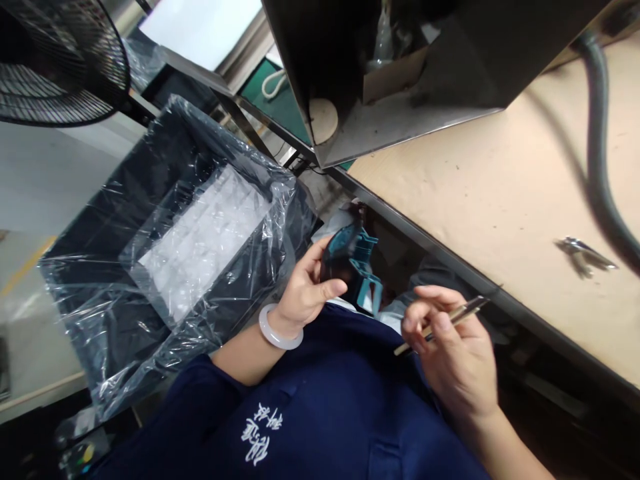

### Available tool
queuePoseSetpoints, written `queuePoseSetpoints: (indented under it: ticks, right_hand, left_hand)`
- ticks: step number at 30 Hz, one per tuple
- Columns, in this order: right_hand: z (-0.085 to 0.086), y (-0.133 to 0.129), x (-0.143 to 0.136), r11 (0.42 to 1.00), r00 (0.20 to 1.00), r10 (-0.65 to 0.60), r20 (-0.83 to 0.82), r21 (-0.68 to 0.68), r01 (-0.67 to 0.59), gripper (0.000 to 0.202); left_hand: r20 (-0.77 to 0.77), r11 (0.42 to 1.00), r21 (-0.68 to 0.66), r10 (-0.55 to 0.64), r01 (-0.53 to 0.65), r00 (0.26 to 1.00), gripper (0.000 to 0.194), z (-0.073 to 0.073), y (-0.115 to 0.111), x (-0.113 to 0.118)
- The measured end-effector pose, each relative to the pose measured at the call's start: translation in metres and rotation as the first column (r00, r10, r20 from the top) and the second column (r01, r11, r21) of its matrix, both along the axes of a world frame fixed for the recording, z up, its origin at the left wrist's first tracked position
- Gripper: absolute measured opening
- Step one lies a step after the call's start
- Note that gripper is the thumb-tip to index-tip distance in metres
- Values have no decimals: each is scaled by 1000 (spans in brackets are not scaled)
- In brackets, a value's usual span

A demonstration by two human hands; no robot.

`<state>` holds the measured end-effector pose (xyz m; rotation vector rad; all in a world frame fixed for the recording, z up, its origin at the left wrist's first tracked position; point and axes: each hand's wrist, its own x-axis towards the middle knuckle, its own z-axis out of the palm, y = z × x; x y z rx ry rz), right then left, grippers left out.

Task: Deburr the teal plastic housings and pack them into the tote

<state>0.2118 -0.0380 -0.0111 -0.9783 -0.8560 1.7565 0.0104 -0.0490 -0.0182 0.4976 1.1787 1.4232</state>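
My left hand point(311, 283), with a pale bangle on its wrist, is closed around a black and teal plastic part point(346, 263). The part has a rounded black side toward the palm and teal clips and tabs facing right. In my right hand point(453, 340) a thin stick-like tool point(443, 325) is pinched, light at its lower end and dark toward its pointed tip. I cannot make out whether it is one tool or two side by side. Its tip points toward the table edge, apart from the plastic part.
A dark crate point(115, 207) lined with clear plastic holds a white divided tray point(205, 240) on my left. On the wooden table point(450, 180) lie small pliers point(585, 255) and a grey hose point(597, 127). A metal box point(400, 127) stands at the back; a fan point(60, 60) is upper left.
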Motion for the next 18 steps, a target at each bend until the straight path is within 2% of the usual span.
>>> queuePoseSetpoints:
  ticks: [2,5,10,18]
  right_hand:
    - [-2,2,5,1000,1000,-7,8,-4,7,28]
    - [-7,1,9,1000,1000,-9,15,-21,9,25]
    - [-13,-3,11,998,999,19,38,-58,-17,25]
    - [-13,-2,11,997,997,28,71,-75,-22,24]
  left_hand:
    - [206,997,-72,8,7,979,58,-2,0,2]
    - [338,992,-115,-14,56,941,54,-6,-2,4]
    - [374,986,-148,-18,78,927,51,-9,-4,6]
    - [349,992,-123,33,11,937,52,-16,-2,11]
